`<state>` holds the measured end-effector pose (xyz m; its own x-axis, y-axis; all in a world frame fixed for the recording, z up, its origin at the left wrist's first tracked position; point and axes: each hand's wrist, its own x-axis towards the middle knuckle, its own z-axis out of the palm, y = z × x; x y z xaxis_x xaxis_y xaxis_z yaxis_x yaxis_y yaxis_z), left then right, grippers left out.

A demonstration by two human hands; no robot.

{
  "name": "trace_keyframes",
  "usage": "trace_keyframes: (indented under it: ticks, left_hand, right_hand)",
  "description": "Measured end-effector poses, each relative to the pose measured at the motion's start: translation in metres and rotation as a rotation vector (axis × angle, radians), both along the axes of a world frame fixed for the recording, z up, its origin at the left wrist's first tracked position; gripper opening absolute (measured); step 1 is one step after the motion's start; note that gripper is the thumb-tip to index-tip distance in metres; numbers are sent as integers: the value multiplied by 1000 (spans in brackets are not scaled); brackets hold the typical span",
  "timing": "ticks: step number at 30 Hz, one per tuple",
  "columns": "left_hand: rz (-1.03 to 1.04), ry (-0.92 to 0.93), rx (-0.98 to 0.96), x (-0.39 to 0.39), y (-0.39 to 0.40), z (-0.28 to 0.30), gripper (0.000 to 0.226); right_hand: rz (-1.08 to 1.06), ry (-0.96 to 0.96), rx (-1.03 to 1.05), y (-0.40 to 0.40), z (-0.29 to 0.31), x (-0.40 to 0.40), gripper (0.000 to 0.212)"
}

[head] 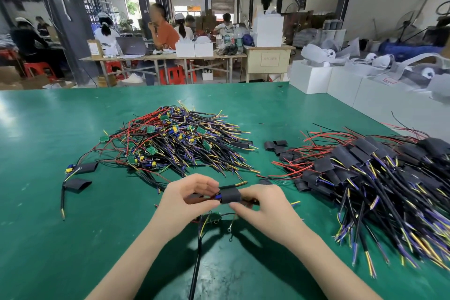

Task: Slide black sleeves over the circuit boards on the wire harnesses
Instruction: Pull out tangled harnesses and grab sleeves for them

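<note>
Surface: green bench (73, 238).
Sleeve (230, 195): axis left-right, between our hands.
Left hand (187, 200): pinches harness (233, 185).
Right hand (264, 207): pinches sleeve; we push left.

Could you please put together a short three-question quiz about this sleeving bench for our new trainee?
1. True or false: the pile of finished, sleeved harnesses lies on the person's left.
2. What is the right hand pulling along the held harness?
A. a black sleeve
B. a red stool
C. a white box
3. Fill in: the unsleeved pile shows bare ____ circuit boards.

Key:
1. False; it lies on the right.
2. A, the black sleeve, while the left hand steadies the harness.
3. Green.
</note>
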<state>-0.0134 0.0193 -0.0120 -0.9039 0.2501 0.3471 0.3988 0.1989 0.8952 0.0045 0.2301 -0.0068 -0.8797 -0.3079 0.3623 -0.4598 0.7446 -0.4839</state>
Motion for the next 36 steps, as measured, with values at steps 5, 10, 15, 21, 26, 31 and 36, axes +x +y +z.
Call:
trace_keyframes:
  ticks: [5, 10, 15, 21, 26, 31, 36]
  left_hand:
    - [-14, -45, 74, 0, -1, 1, 31]
    - [-33, -24, 40, 2, 0, -2, 29]
    - [-22, -11, 21, -1, 0, -3, 28]
    - [55, 59, -35, -2, -1, -3, 26]
    - [260, 97, 22, -13, -12, -3, 19]
    - [294, 48, 93, -20, -17, -8, 21]
    - [306, 42, 64, -22, -18, -9, 20]
  right_hand:
    - [-15, 21, -168, 2, 0, -1, 38]
    - [50, 41, -134, -3, -4, 2, 32]
    - [68, 37, -170, -4, -2, 1, 29]
    - [13, 200, -140, 15, 29, 7, 17]
    - [-550, 539, -383, 92, 62, 6, 23]
    - [-1060, 293, -174, 159, 57, -4, 25]
    - [-1114, 394, -94, 152, 47, -6, 35]
